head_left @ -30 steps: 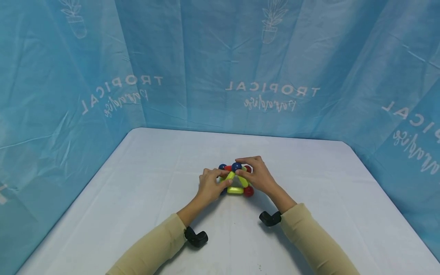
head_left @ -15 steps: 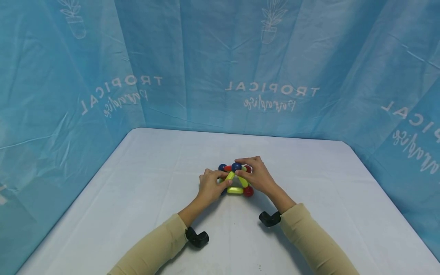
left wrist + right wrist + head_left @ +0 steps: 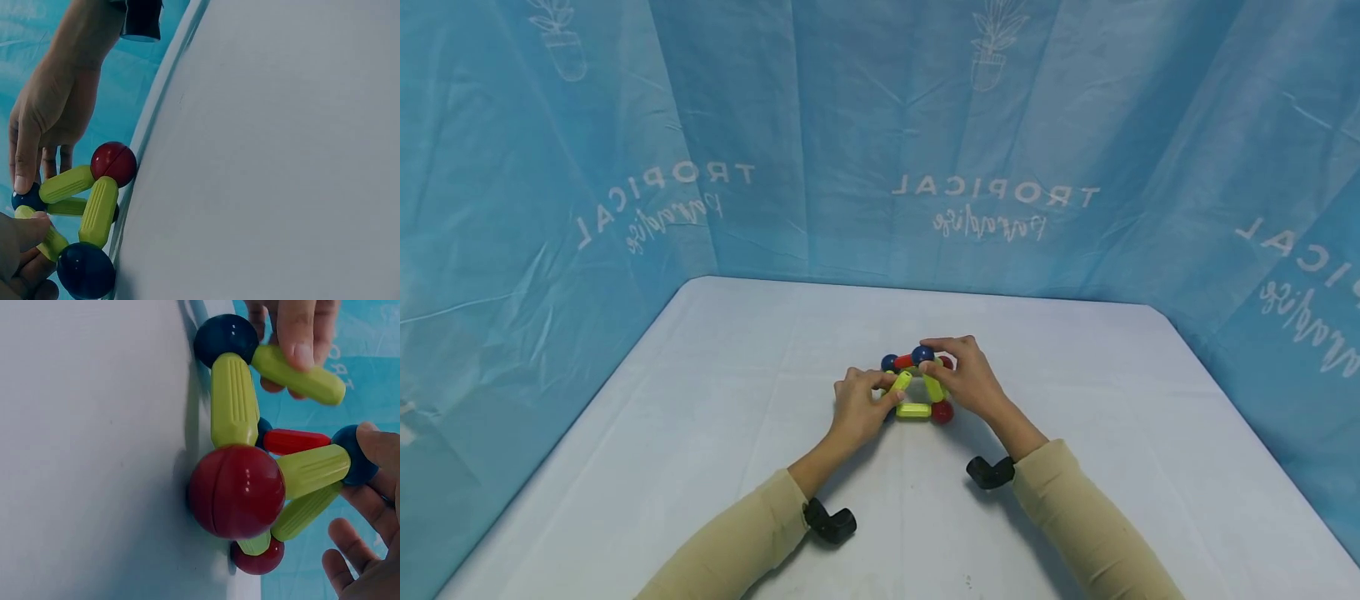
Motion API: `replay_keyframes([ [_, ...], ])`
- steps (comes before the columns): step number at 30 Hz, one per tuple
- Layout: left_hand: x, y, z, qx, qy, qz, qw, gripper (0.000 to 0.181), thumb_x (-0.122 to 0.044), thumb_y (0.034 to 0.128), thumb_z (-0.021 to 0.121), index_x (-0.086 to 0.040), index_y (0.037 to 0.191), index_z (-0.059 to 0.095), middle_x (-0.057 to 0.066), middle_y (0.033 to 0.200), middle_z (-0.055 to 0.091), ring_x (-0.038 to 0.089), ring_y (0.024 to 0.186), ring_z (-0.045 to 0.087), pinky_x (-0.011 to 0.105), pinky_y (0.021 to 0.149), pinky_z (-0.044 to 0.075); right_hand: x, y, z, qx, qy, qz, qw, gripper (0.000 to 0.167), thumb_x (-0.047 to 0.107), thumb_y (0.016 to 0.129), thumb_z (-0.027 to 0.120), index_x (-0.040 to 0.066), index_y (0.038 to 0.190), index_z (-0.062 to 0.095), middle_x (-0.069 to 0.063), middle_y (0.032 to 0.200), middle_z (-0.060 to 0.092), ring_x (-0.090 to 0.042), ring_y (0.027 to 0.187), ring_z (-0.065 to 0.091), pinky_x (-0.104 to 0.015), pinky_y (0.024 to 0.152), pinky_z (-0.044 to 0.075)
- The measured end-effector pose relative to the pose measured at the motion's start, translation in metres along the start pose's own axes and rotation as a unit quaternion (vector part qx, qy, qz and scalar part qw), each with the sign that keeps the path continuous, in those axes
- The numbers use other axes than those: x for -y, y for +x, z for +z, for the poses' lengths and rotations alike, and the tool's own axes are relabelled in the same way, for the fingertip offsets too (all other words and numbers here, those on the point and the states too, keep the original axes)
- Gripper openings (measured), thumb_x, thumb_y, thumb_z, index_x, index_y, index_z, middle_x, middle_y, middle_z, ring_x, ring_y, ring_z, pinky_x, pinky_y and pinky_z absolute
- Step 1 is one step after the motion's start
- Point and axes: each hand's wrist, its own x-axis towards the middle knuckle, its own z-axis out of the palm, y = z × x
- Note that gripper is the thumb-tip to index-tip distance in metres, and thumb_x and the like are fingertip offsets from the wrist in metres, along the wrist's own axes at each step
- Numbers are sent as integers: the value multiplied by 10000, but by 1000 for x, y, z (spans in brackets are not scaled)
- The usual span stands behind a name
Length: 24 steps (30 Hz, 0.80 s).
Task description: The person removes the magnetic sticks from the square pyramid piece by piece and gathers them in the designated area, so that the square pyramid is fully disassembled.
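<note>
Between both hands stands a small frame of magnetic rods and balls. My right hand (image 3: 972, 385) grips the top blue ball (image 3: 922, 356) between thumb and fingers. A red rod (image 3: 297, 442) and two yellow-green rods run down from that ball. My left hand (image 3: 859, 408) pinches another yellow-green rod (image 3: 306, 378). This rod meets the front left blue ball (image 3: 226, 340) at its lower end; its upper end stands apart from the top ball. A front rod (image 3: 913, 411) links that blue ball to the red ball (image 3: 237, 492). Another red ball (image 3: 259, 557) lies behind.
A white-covered table (image 3: 737, 333) bears the frame near its middle. Blue printed curtains (image 3: 880, 150) hang around its far and side edges. Black wrist devices (image 3: 831, 523) sit by both sleeves.
My right hand has shifted slightly up and right with the top blue ball. A gap has opened between that ball and the yellow-green rod in my left hand, which stays almost still.
</note>
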Motion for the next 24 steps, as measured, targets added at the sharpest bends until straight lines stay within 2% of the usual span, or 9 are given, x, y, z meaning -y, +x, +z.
replay_keyframes([
  [8, 1, -12, -8, -106, -352, -334, 9988, 246, -241, 818, 726, -120, 1031, 709, 26, 974, 719, 177, 939, 518, 381, 850, 312, -4, 0, -1, 29, 162, 307, 9994, 451, 364, 866, 662, 220, 1286, 585, -73, 1243, 557, -313, 1172, 432, -495, 923, 432],
  [12, 1, -18, -11, -114, -552, -362, 9978, 234, -231, 814, 730, -132, 1024, 703, 21, 988, 715, 173, 945, 521, 383, 868, 312, -6, 0, -2, 45, 204, 451, 9988, 452, 379, 861, 662, 246, 1286, 582, -64, 1240, 543, -314, 1179, 426, -496, 933, 429],
  [15, 2, -24, -13, -121, -674, -373, 9970, 222, -211, 801, 740, -146, 1010, 700, 16, 981, 720, 176, 947, 535, 393, 896, 305, -7, 0, -2, 78, 203, 449, 9988, 459, 383, 862, 660, 249, 1293, 576, -71, 1244, 536, -331, 1189, 423, -503, 937, 428],
  [21, -2, -34, -15, 21, -768, -521, 9957, 209, -225, 800, 739, -192, 1002, 696, -8, 990, 689, 148, 963, 514, 366, 839, 314, -7, -2, -1, 100, 178, 535, 9984, 447, 363, 864, 668, 266, 1290, 577, -72, 1237, 516, -328, 1198, 418, -506, 939, 436],
  [24, -4, -37, -14, -13, -855, -495, 9951, 208, -216, 794, 745, -184, 993, 696, -3, 977, 688, 152, 954, 515, 354, 832, 300, -7, -4, -1, 9, 29, 367, 9993, 442, 356, 862, 672, 245, 1281, 588, -65, 1243, 544, -292, 1194, 411, -502, 939, 439],
])
